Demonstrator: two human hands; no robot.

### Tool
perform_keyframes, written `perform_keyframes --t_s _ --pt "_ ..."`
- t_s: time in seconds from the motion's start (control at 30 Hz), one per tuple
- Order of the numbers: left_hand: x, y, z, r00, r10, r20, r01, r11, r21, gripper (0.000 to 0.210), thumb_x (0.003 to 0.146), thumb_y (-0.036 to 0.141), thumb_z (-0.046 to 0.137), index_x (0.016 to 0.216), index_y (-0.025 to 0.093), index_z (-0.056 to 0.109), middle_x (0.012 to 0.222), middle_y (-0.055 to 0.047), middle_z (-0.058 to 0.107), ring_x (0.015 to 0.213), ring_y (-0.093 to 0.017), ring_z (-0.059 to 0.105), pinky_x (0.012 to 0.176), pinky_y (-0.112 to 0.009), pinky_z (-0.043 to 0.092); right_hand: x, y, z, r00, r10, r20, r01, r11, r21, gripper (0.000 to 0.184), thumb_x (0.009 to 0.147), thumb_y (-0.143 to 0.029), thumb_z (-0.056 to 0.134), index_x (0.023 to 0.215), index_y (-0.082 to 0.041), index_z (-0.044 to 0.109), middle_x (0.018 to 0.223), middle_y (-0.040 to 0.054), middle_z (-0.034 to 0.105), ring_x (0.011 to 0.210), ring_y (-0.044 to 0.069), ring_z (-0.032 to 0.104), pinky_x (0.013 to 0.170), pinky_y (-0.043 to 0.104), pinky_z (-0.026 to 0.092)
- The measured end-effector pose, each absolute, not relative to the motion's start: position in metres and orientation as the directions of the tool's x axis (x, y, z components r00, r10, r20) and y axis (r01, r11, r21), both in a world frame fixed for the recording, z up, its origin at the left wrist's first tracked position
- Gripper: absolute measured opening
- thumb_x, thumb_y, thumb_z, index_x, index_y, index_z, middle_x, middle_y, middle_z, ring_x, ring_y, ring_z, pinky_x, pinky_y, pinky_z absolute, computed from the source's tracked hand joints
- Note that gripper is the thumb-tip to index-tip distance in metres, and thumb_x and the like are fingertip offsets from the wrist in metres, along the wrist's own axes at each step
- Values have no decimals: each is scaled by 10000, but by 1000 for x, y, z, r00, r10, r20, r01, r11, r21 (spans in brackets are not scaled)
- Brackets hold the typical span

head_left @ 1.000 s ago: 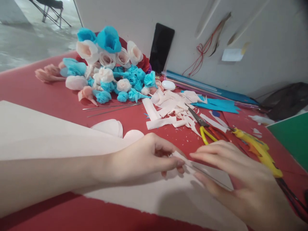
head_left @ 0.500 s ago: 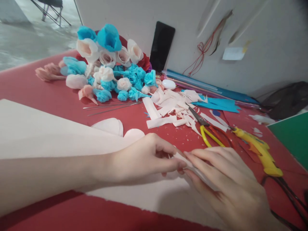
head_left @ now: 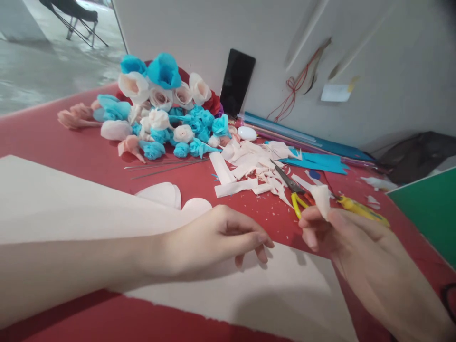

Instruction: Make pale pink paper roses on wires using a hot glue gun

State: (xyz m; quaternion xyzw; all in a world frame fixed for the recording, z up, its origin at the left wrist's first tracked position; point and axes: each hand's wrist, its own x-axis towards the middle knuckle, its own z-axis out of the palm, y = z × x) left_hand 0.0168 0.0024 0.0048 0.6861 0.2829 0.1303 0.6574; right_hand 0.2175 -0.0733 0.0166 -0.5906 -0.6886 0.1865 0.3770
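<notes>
My right hand (head_left: 351, 242) is raised at the right, pinching a small rolled piece of pale pink crepe paper (head_left: 321, 199) between thumb and fingers. The roll stands upright and flares toward its top. My left hand (head_left: 228, 240) hovers low over a large pale sheet of paper (head_left: 285, 285), its fingers loosely curved and apart, with nothing between them. Beyond the left wrist lie rounded pale paper petals (head_left: 160, 194). Yellow-handled scissors (head_left: 290, 185) rest on the red table just past the right hand. A yellow glue gun (head_left: 361, 209) is partly hidden behind that hand.
Blue, white and pink paper flowers (head_left: 167, 114) are heaped at the back left, with thin wires (head_left: 164, 167) before them. Pale paper scraps (head_left: 249, 161) and blue strips (head_left: 320, 162) lie mid-table. A phone (head_left: 238, 81) leans on the wall; a green board (head_left: 427, 213) stands right.
My right hand has moved away from my left, up and to the right, carrying the rolled paper. My left hand has let go of it and stays nearly in place. The view has shifted slightly.
</notes>
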Motion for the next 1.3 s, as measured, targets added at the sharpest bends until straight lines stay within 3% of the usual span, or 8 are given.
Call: perform_keyframes --t_s 0.2,0.37,0.5,0.63,0.7,0.8,1.13,1.3 --pt "16 1 0 714 686 -140 186 7 983 197 798 241 535 895 162 687 857 -20 700 698 -97 591 626 -158 466 218 -69 18 51 967 250 589 173 -790 339 808 -525 541 812 -217 682 638 44 575 622 187 580 537 260 521" --pt "21 1 21 623 778 84 128 -207 970 231 765 295 604 961 190 669 953 -17 677 861 -141 595 756 -211 458 221 -64 29 -16 963 269 520 238 -820 205 883 -390 497 866 -285 672 673 -8 587 642 109 577 592 141 511" --pt "34 2 39 622 728 290 -17 -357 934 260 751 245 634 995 155 652 933 -20 675 888 -125 579 812 -197 440 221 -64 36 8 953 303 510 257 -821 158 877 -361 523 904 -310 670 685 -21 600 695 100 589 678 127 499" --pt "48 7 43 651 659 376 -61 -449 892 289 700 251 684 963 132 659 938 -39 678 901 -142 577 835 -226 436 217 -63 39 44 987 157 143 149 -978 186 867 -389 529 892 -293 687 697 7 616 595 105 571 604 175 512" --pt "53 9 42 652 633 418 -62 -506 861 257 694 249 691 920 128 668 920 -45 684 897 -146 576 854 -241 427 215 -62 40 57 992 116 -55 119 -991 191 848 -391 553 860 -275 705 677 28 611 551 105 553 523 171 502" --pt "58 11 42 619 625 476 -81 -552 830 213 741 265 648 907 132 668 878 -34 691 843 -126 585 804 -219 446 214 -62 40 91 995 46 -176 62 -982 178 834 -374 581 858 -256 712 678 34 597 548 92 541 533 162 499" --pt "64 20 34 507 558 657 -85 -726 682 175 705 255 685 836 141 669 805 -17 692 773 -119 597 748 -218 470 208 -60 33 111 991 -71 -183 -50 -982 235 803 -436 609 746 -214 663 611 2 528 506 80 476 493 164 447" --pt "65 21 32 536 574 619 -77 -697 713 108 749 173 616 810 116 686 761 -32 655 720 -109 586 717 -217 478 207 -61 28 123 991 -49 -46 -43 -998 305 815 -463 584 683 -190 619 577 -3 514 522 84 455 520 161 431"
